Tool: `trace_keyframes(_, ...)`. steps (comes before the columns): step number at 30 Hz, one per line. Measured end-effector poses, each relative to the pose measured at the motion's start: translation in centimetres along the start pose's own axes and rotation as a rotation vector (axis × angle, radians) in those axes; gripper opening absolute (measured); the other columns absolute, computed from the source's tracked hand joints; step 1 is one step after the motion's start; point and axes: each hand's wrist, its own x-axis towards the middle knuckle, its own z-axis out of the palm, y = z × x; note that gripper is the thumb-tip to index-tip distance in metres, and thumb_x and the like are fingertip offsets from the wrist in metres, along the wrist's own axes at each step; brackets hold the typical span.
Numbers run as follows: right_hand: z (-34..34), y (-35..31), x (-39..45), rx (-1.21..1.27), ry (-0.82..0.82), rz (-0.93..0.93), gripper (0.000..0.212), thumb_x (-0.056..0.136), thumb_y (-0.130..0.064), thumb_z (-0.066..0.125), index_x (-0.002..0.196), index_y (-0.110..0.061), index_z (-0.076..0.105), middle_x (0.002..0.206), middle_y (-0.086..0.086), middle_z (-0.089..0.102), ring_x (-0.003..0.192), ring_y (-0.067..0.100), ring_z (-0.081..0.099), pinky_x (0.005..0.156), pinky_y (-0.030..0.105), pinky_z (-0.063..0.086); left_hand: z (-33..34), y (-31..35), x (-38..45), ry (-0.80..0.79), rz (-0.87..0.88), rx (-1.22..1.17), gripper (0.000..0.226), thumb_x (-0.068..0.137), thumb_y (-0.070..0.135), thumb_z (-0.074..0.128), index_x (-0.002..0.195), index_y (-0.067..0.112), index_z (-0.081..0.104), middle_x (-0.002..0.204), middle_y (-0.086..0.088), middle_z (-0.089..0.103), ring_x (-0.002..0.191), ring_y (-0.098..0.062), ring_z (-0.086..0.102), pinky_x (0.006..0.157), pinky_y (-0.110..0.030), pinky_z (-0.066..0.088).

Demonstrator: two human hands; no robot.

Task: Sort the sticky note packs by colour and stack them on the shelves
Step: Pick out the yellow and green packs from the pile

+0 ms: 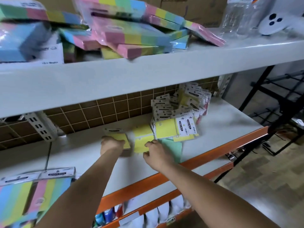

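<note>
Left hand grips one yellow sticky note pack; right hand pinches another — sorting barely begun; mixed heap and upper-shelf rainbow packs remain.

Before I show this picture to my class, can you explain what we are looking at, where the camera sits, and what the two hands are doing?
No machine here: a person wears a camera on the head, looking down at their own arms. The left hand grips a yellow pack of sticky notes on the middle shelf. The right hand rests on a second yellow pack. A green pack lies beside it, before a heap of small packs. Multicoloured packs pile on the upper shelf.
</note>
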Motion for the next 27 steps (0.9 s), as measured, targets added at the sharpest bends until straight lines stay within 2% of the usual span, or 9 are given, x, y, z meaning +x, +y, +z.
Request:
trace_keyframes(4, -0.9, -0.8, 1.1, -0.022, 0.061, -0.008, 0.035, 0.097, -0.026, 0.047, 0.127, -0.011, 0.055, 0.125, 0.009, 0.055, 0.109, 0.029, 0.057, 0.083, 0.034, 0.048, -0.5, 0.3, -1.0, 0.019, -0.005, -0.154, 0.034, 0.089, 0.009, 0.052, 0.119, -0.006, 0.051, 0.116, -0.023, 0.058, 0.106, -0.039, 0.056, 0.073, -0.031, 0.040)
trace_keyframes(8, -1.8, -2.2, 3.0, -0.041, 0.112, 0.033, 0.023, 0.098, -0.021, 0.047, 0.110, -0.008, 0.062, 0.111, 0.012, 0.063, 0.099, 0.030, 0.062, 0.069, 0.029, 0.044, -0.9, -0.4, -2.3, -0.020, -0.024, -0.331, 0.032, 0.086, 0.004, 0.047, 0.117, -0.003, 0.051, 0.111, -0.022, 0.059, 0.101, -0.041, 0.058, 0.084, -0.041, 0.053)
trace_keyframes(11, -2.1, -3.1, 4.3, -0.081, 0.125, 0.064, 0.024, 0.098, -0.021, 0.048, 0.103, -0.006, 0.065, 0.105, 0.014, 0.067, 0.098, 0.029, 0.065, 0.066, 0.028, 0.041, -0.7, -1.2, -2.0, -0.097, -0.053, -0.430, 0.035, 0.079, 0.006, 0.044, 0.114, 0.003, 0.050, 0.105, -0.020, 0.059, 0.092, -0.042, 0.062, 0.079, -0.052, 0.056)
trace_keyframes(13, -2.0, -3.5, 5.1, -0.110, 0.114, 0.065, 0.026, 0.098, -0.026, 0.049, 0.104, -0.007, 0.065, 0.108, 0.013, 0.066, 0.103, 0.028, 0.062, 0.069, 0.027, 0.041, -1.0, -1.4, -2.4, -0.141, -0.067, -0.478, 0.032, 0.079, 0.007, 0.043, 0.111, 0.005, 0.049, 0.101, -0.019, 0.059, 0.088, -0.042, 0.065, 0.078, -0.053, 0.056)
trace_keyframes(15, -1.5, -3.3, 6.2, -0.196, 0.074, 0.051, 0.038, 0.095, -0.040, 0.052, 0.114, -0.009, 0.061, 0.118, 0.012, 0.061, 0.113, 0.027, 0.055, 0.082, 0.029, 0.043, -1.5, -1.5, -3.3, -0.160, -0.078, -0.523, 0.022, 0.084, 0.006, 0.043, 0.106, 0.007, 0.046, 0.102, -0.018, 0.058, 0.089, -0.042, 0.066, 0.080, -0.047, 0.056)
trace_keyframes(19, 0.2, -2.5, 8.2, -0.298, -0.062, 0.068, 0.073, 0.086, -0.057, 0.058, 0.142, -0.016, 0.037, 0.146, 0.015, 0.037, 0.138, 0.033, 0.029, 0.110, 0.040, 0.032, -2.5, -1.8, -3.6, -0.169, -0.098, -0.572, 0.019, 0.089, 0.006, 0.043, 0.108, 0.007, 0.044, 0.098, -0.015, 0.054, 0.088, -0.040, 0.066, 0.078, -0.041, 0.054)
trace_keyframes(21, 0.8, -2.4, 8.6, -0.247, -0.077, 0.097, 0.072, 0.085, -0.058, 0.058, 0.142, -0.018, 0.038, 0.145, 0.015, 0.038, 0.140, 0.033, 0.027, 0.108, 0.039, 0.034, -2.9, -1.9, -3.6, -0.171, -0.107, -0.578, 0.019, 0.091, 0.005, 0.043, 0.110, 0.005, 0.043, 0.091, -0.012, 0.051, 0.073, -0.033, 0.063, 0.072, -0.037, 0.054)
trace_keyframes(23, 1.2, -2.4, 8.7, -0.245, -0.039, 0.088, 0.060, 0.087, -0.052, 0.057, 0.136, -0.018, 0.046, 0.137, 0.014, 0.048, 0.137, 0.033, 0.032, 0.102, 0.035, 0.039, -3.2, -2.1, -3.5, -0.178, -0.119, -0.597, 0.020, 0.092, 0.004, 0.045, 0.112, 0.006, 0.043, 0.086, -0.008, 0.046, 0.070, -0.028, 0.056, 0.066, -0.033, 0.050)
trace_keyframes(27, 0.7, -2.7, 8.2, -0.250, 0.005, 0.059, 0.048, 0.086, -0.044, 0.057, 0.125, -0.017, 0.055, 0.124, 0.013, 0.057, 0.123, 0.034, 0.044, 0.093, 0.032, 0.041, -3.3, -2.2, -3.1, -0.168, -0.159, -0.612, 0.024, 0.091, 0.005, 0.045, 0.115, 0.007, 0.044, 0.089, -0.009, 0.046, 0.097, -0.038, 0.056, 0.079, -0.039, 0.052)
